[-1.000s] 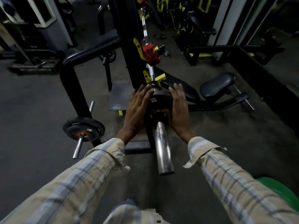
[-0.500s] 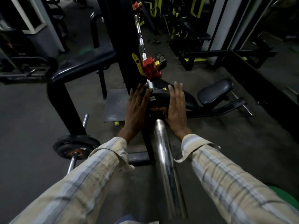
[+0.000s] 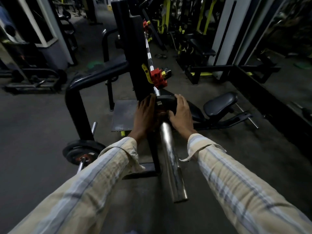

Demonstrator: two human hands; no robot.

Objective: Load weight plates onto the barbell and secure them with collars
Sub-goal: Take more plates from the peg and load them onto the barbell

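Left hand lies flat with straight fingers against the plate, which sits far up the sleeve near the rack. Right hand curls over its rim. The plate looks heavy and rigid — best held at opposite edges.

Pretty dim gym, dark grey floor all scuffed and dusty. Black rack upright dead centre, with a curved black tube frame to its left and a flat metal footplate at its base. Padded black seat on a low frame off to the right. White pillar further back, yellow-and-black machines crowded beside it. Another white-framed column far left, low black bars on the floor near it. Bit of green on the floor behind.
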